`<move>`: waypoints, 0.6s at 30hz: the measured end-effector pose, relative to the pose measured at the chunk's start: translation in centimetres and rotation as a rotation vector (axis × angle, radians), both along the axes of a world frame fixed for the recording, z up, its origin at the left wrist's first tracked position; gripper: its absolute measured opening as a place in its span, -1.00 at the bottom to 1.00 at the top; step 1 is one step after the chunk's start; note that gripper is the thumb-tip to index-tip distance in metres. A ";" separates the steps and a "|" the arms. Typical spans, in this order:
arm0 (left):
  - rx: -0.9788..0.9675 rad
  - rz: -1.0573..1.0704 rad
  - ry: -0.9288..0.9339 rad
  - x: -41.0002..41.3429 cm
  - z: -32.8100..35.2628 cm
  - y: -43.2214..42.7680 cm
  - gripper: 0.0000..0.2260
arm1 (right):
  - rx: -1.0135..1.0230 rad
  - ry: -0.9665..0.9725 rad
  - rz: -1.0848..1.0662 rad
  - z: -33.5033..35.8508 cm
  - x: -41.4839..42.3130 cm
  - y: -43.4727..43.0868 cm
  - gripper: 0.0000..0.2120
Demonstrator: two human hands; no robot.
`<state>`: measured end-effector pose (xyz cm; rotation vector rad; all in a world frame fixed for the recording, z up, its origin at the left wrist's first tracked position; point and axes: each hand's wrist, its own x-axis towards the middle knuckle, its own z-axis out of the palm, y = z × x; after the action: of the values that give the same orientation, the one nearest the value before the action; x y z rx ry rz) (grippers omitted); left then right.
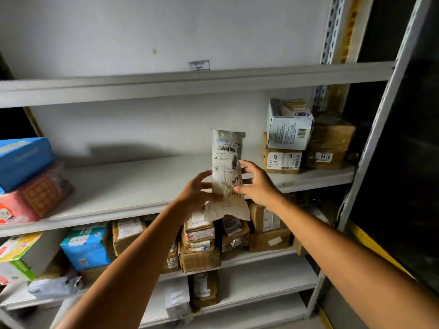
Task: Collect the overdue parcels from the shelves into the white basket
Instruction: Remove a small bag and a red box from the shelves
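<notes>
A crumpled white mailer parcel point(227, 160) with a barcode label and handwritten numbers stands upright in front of the middle shelf point(133, 186). My left hand point(198, 192) grips its lower left edge. On its lower right edge, my right hand point(256, 184) holds it with thumb in front and fingers spread behind. Other parcels stay on the shelves: a white carton point(288, 124) on brown boxes point(282, 160) at the right, and several brown boxes point(199, 248) on the shelf below. No white basket is in view.
A blue pack point(23, 160) on a pink pack point(35, 195) sits at the middle shelf's left end. The lower shelf holds a blue carton point(85, 245) and a white-green box point(21, 255). A grey upright post point(380, 129) bounds the right side.
</notes>
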<state>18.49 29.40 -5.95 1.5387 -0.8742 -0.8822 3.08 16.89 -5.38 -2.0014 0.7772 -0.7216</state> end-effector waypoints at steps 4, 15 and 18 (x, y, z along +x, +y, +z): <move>-0.004 -0.028 -0.021 -0.6 0.3 -2.4 -0.33 | -0.006 -0.012 -0.015 0.5 -1.1 -1.7 -0.20; 0.032 -0.105 0.021 0.7 -0.4 -6.9 -0.37 | 0.031 0.012 -0.063 -0.4 -0.2 -5.8 -0.22; 0.041 -0.144 0.025 2.6 -0.9 -8.7 -0.37 | 0.041 0.015 -0.094 -0.7 1.0 -7.1 -0.22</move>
<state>21.11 20.72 -6.84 1.5107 -0.9635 -1.0263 4.13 9.80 -6.11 -1.9466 0.8926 -0.7392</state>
